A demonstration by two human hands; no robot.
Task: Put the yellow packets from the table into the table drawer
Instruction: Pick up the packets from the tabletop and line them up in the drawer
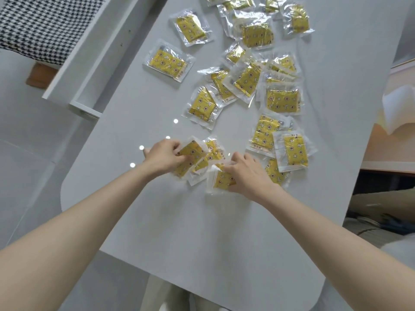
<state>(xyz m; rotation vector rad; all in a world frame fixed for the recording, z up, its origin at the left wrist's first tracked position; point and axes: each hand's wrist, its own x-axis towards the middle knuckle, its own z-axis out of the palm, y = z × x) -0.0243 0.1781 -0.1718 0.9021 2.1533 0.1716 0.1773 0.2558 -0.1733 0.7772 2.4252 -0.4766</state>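
Several yellow packets in clear wrappers lie scattered over the white table [202, 232], from the middle to the far end. My left hand [165, 157] grips a small bunch of yellow packets [197, 153] near the table's centre. My right hand [248, 176] rests on another yellow packet [221, 179], fingers curled on its edge. The white table drawer [89, 70] stands pulled out at the table's left side, and no packets show inside it.
A black-and-white checked cushion [40, 25] sits beyond the drawer at the upper left. Loose packets [283, 102] crowd the table's right half. A second surface with white paper [397, 108] lies to the right, past the table edge.
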